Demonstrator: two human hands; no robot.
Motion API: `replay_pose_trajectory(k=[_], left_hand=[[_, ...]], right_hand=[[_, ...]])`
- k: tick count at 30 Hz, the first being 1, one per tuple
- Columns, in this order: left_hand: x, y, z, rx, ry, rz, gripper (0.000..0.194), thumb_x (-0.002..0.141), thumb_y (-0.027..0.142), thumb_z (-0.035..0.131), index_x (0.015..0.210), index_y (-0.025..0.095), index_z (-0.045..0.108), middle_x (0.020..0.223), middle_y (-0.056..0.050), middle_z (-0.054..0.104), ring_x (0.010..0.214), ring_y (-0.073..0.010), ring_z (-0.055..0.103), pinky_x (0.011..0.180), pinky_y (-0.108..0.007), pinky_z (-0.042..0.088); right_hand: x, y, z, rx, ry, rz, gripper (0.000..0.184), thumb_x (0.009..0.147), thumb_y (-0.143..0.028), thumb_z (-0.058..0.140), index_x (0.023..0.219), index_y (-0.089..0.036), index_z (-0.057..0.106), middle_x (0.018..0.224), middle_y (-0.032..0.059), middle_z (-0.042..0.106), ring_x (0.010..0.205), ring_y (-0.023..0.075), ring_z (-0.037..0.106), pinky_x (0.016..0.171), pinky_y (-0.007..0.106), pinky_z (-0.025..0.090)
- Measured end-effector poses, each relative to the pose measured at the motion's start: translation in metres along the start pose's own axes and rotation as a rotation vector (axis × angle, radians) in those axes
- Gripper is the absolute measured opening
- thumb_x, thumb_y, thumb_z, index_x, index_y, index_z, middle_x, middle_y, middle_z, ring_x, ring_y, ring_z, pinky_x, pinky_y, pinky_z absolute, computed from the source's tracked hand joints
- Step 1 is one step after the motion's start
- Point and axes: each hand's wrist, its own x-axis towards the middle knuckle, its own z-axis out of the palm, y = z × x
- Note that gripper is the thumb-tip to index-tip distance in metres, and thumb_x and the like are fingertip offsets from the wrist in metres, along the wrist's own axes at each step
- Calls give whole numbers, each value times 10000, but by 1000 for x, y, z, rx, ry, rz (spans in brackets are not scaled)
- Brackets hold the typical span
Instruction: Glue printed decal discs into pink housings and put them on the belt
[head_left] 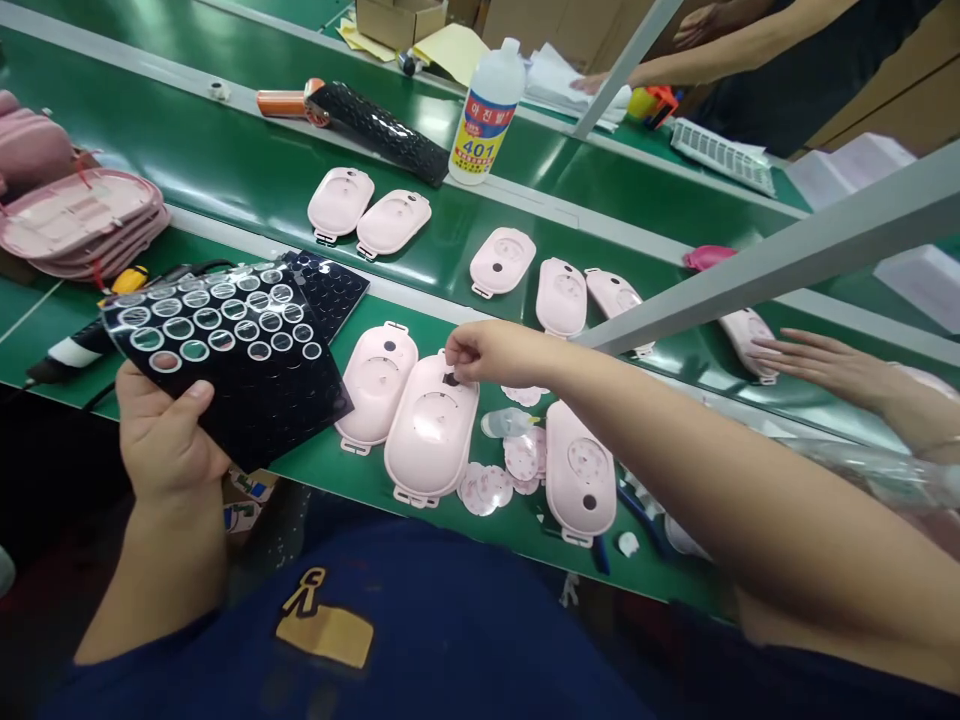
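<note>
In my left hand [169, 430] is a black sticker sheet [262, 410] with rows of white-ringed round cut-outs, its upper part curling. My right hand [476, 352] has its fingers pinched at the top end of a pale pink plastic cover [433, 450], right by a dark round spot; whatever the fingertips hold is hidden. Another pink cover [375, 385] lies against its left side. To the right, past some round pink-patterned discs [486, 488] and a small clear dropper bottle [506, 422], lies one more cover [581, 470].
Several pink covers [502, 260] lie on the green belt [277, 190] beyond. A white 401 bottle [487, 115] stands there beside a black roll [382, 130]. A grey bar [787, 240] slants across the right. Other people's hands [832, 375] reach in at right and top. Pink parts [82, 220] are stacked left.
</note>
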Motion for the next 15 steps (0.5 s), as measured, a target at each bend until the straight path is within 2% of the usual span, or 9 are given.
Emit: replay_pose_trajectory(k=[4,7,10,15], left_hand=[[7,-33,-7,32,8,-121,402,536,119,705,852,225,481,963,37,690,1058,-196,626,1121,-430,454],[10,-49,-9,26,4,-162,406,535,137,701,848,229,459,942,44,686,1042,-201,633,1110,-442,459],[13,-53,-9,-34,-4,-167,434,484,114,681,845,231,470,923,34,695,1047,-218,636,1113,-458,454],[16,-48,-3,-117,-16,-197,455,423,80,625,834,224,494,893,7,695,1092,-258,633,1154,-514,402]], right_hand=[[6,6,-2,90,-81,32,180,807,-57,695,837,-218,621,765,-21,741,651,123,677,526,227,479],[10,8,-3,142,-135,47,179,822,-63,688,846,-221,606,744,-22,735,669,127,680,565,240,487],[12,8,-6,186,-182,94,195,813,-62,696,836,-224,590,761,-21,726,698,137,670,598,259,483],[14,8,-12,224,-268,120,212,806,-92,721,868,-225,568,837,-12,703,774,147,658,649,268,483]])
